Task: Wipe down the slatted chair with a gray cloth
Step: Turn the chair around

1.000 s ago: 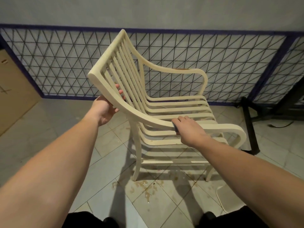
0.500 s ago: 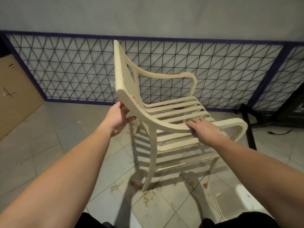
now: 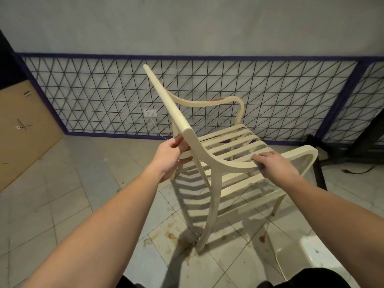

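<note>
The cream slatted chair [image 3: 216,161] stands on the tiled floor in front of me, its backrest turned edge-on towards me. My left hand [image 3: 171,157] grips the backrest's side rail just below the top corner. My right hand [image 3: 274,166] presses down on the near armrest. A small dark bit of the gray cloth [image 3: 261,166] shows under its fingers; the hand hides the remainder of the cloth.
A wire mesh fence with a purple frame [image 3: 270,96] runs behind the chair, with a wall socket [image 3: 150,113] behind it. A brown board [image 3: 22,129] leans at the left. A black stand [image 3: 318,173] is at the right, a white object [image 3: 318,256] at bottom right, and brown stains [image 3: 172,235] on the tiles.
The chair has turned, so the backrest slats no longer face me and the backrest is now edge-on. Both hands kept their hold and moved with it.
</note>
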Tool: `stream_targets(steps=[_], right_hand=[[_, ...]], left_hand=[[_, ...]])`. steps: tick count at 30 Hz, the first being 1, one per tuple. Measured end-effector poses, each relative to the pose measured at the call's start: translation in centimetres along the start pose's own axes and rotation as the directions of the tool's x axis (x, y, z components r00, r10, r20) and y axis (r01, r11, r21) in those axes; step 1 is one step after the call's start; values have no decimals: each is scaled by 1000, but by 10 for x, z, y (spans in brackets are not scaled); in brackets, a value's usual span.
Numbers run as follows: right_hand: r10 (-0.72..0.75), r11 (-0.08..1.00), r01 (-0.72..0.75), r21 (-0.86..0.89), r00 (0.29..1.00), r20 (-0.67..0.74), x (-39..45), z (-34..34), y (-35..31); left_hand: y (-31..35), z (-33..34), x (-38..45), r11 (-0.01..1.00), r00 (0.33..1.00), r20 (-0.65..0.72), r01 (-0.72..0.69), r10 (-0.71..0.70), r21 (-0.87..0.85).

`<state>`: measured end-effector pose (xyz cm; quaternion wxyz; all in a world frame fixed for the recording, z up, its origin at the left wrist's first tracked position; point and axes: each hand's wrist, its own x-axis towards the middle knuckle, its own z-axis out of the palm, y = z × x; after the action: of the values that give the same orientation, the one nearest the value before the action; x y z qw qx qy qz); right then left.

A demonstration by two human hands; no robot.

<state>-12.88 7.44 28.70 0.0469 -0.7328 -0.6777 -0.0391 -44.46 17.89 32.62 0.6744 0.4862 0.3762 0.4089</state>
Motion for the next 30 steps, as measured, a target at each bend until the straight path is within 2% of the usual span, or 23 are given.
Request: stream_targets(steps=[4, 6, 8, 10, 13, 15, 18, 21, 23, 25, 30], right_hand=[[-109, 931, 110, 349, 994, -21, -5, -29, -24], [-18, 835, 78, 545, 993, -114, -8, -49, -52], [121, 672, 60, 738, 974, -189, -9, -63, -85], [118, 550, 101, 829, 973, -197, -11, -70, -118], [37, 488, 118, 865, 987, -156, -13, -68, -152], [33, 527, 112, 843, 988, -152, -12, -65, -164], [-9, 682, 136, 718, 984, -178, -6, -57, -173], [63, 738, 81, 670, 980, -188, 2, -51, -182], [32, 793, 128, 596, 968, -250, 7, -50, -186], [-22, 812, 154, 563, 972, -235, 10, -50, -183], [-81, 780, 200, 593, 972, -221, -1, -51, -168]], left_hand=[[10, -17, 1, 986, 1000, 12, -20, 18, 165], [14, -27, 4, 969, 999, -16, -26, 30, 246], [16, -38, 9, 956, 995, -82, -26, 52, 293], [19, -44, 15, 958, 985, -163, -12, 62, 288], [27, -48, 28, 961, 971, -236, 27, 40, 276], [35, -48, 37, 960, 969, -248, 66, 3, 271], [43, -44, 54, 964, 973, -220, 121, -68, 236], [46, -31, 72, 981, 986, -153, 93, -67, 171], [45, -20, 80, 994, 989, -141, 66, -52, 93], [44, -16, 83, 996, 991, -129, 42, -32, 79], [42, -20, 82, 988, 997, -77, 31, -20, 149]])
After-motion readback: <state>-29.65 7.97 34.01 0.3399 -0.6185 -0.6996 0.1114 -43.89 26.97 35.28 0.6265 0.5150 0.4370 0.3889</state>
